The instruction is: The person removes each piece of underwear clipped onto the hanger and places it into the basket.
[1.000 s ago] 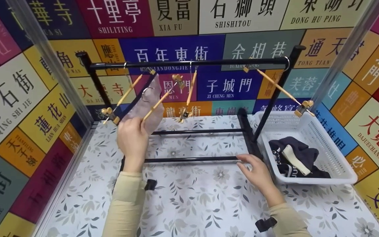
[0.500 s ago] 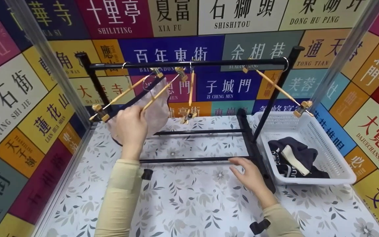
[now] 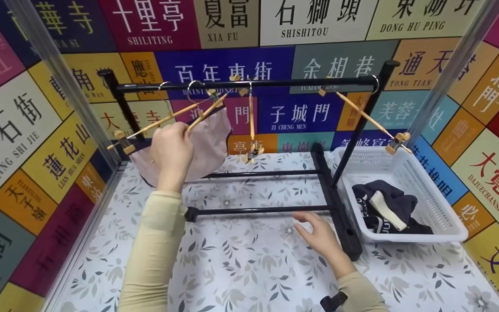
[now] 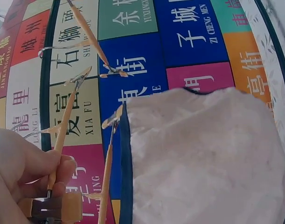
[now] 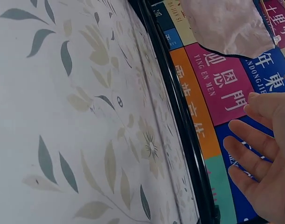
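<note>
In the head view my left hand (image 3: 173, 149) grips a wooden clip hanger (image 3: 206, 114), whose metal hook is up at the black rail (image 3: 293, 82). The left wrist view shows thumb and fingers pinching that hanger's rod (image 4: 63, 126) close to one clip (image 4: 71, 206). Just behind hangs a pale pink garment (image 3: 208, 147) with a navy edge, clipped to the leftmost hanger (image 3: 147, 128); my hand hides part of it. My right hand (image 3: 320, 238), fingers loosely bent and holding nothing, is near the rack's lower front bar (image 3: 262, 209).
Another clip hanger (image 3: 251, 115) hangs mid-rail, and one more (image 3: 364, 112) at the right end. Right of the rack foot (image 3: 348, 234) stands a white basket (image 3: 446, 216) with dark clothes (image 3: 399, 199) inside. Sign-covered walls enclose the floral tabletop (image 3: 249, 268).
My left hand has risen, bringing the held hanger's hook up to the rail. The pink garment has swung round to face forward more. My right hand has drifted left and slightly down.
</note>
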Demonstrator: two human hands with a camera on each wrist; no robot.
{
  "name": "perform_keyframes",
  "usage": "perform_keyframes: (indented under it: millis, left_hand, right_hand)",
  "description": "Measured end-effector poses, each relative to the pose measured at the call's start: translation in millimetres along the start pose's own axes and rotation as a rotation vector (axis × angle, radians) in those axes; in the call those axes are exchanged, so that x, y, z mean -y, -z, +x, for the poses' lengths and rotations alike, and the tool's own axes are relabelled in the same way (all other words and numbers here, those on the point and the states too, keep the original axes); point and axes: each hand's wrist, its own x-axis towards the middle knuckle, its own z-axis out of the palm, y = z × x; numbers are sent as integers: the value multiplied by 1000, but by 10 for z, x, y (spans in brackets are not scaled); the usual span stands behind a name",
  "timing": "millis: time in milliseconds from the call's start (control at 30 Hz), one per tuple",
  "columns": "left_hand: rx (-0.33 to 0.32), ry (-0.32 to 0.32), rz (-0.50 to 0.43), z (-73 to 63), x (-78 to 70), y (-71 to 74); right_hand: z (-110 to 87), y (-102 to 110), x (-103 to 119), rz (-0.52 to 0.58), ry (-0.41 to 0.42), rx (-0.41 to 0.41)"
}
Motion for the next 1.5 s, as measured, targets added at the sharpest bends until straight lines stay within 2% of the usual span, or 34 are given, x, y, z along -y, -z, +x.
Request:
perform_keyframes:
  millis: [267,500,667,1067,1333,1500]
  left_hand:
    - [23,23,6,134,-51,-6]
    - [53,39,25,215,-81,-57]
    - [88,58,52,218,-66,-101]
    - [122,93,85,169,10,-176]
    - [169,63,110,149,3,-177]
    - [178,22,120,139,26,-176]
  right_hand:
    - [-29,-60,29,10,16,-6]
    - [-30,-70,39,20,-17,12]
    - [-21,-75,66,20,-30,31]
    - [7,-111,81,34,37,39]
    - [43,-108,126,23,11,49]
    - [143,-111,203,21,39,52]
